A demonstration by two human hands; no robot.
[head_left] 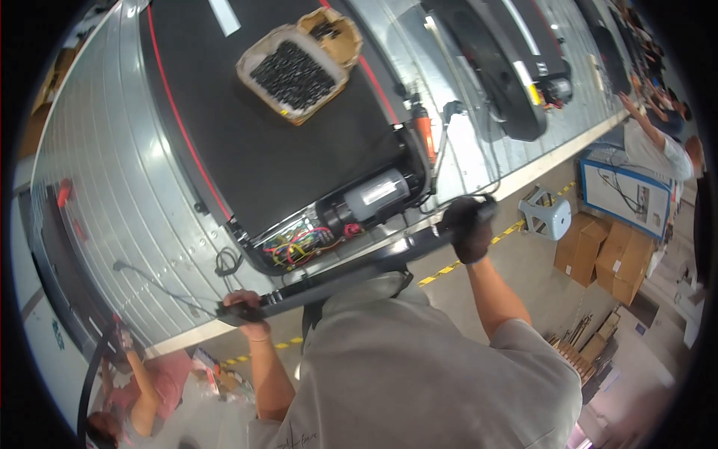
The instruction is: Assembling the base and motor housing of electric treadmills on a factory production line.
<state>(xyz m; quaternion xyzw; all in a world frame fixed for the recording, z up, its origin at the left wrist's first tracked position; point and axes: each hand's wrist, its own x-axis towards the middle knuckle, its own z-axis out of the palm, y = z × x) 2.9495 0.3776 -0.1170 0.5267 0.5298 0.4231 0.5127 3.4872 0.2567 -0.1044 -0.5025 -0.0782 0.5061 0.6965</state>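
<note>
A long, glossy black plastic cover (351,269) spans the space between my hands, just in front of my body and along the bench's near edge. My left hand (245,307) is closed round its left end. At the right end, my right hand (470,230), in a dark glove, grips it too. Beyond the cover lies a treadmill (299,157) with a black belt and red side lines. Its near end is uncovered, showing a cylindrical motor (378,196) and a circuit board (292,243) with coloured wires.
An open box of black screws (293,78) sits on the belt. An orange power screwdriver (424,131) is beside the treadmill on the metal roller bench (112,172). Co-workers are at both sides. A stool (546,215) and cardboard boxes (609,254) stand on the floor at right.
</note>
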